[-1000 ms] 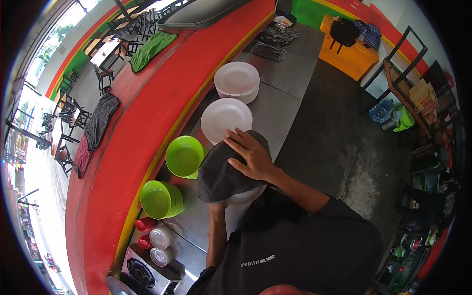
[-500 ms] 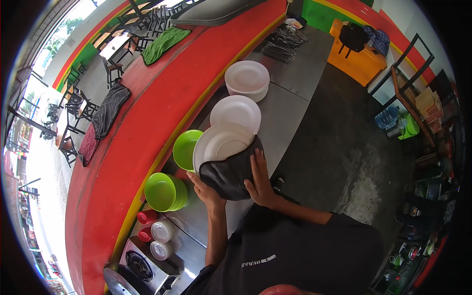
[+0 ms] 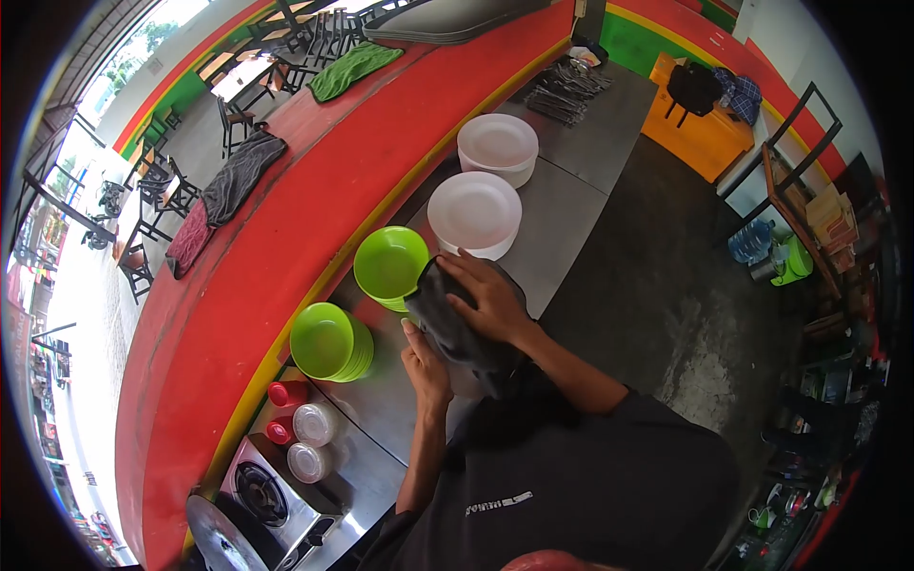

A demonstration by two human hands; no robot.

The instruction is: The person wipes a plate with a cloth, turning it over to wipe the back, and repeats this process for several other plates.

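Note:
My right hand (image 3: 486, 300) presses on a dark grey cloth (image 3: 457, 328), its fingers bent over the folds. Against the cloth's lower left side is my left hand (image 3: 427, 369), thumb raised and the other fingers curled; what they grip is hidden. The white plate seen earlier is out of sight, covered or turned away. Just beyond the cloth stand a stack of white plates (image 3: 474, 211) and a stack of green bowls (image 3: 391, 265). A second white plate stack (image 3: 497, 143) lies farther off, and more green bowls (image 3: 324, 341) stand to the left.
Red-lidded containers (image 3: 288, 393), clear-lidded tubs (image 3: 312, 424) and a stove (image 3: 260, 492) are at the lower left. Cutlery (image 3: 569, 90) lies at the counter's far end. A red ledge (image 3: 286, 247) carries cloths and trays (image 3: 447, 21). An orange cabinet (image 3: 693, 133) stands beyond.
The white plate, visible half a second ago, has turned out of view behind the cloth. My right hand has moved up with the cloth; my left hand has shifted slightly right. The view has shifted.

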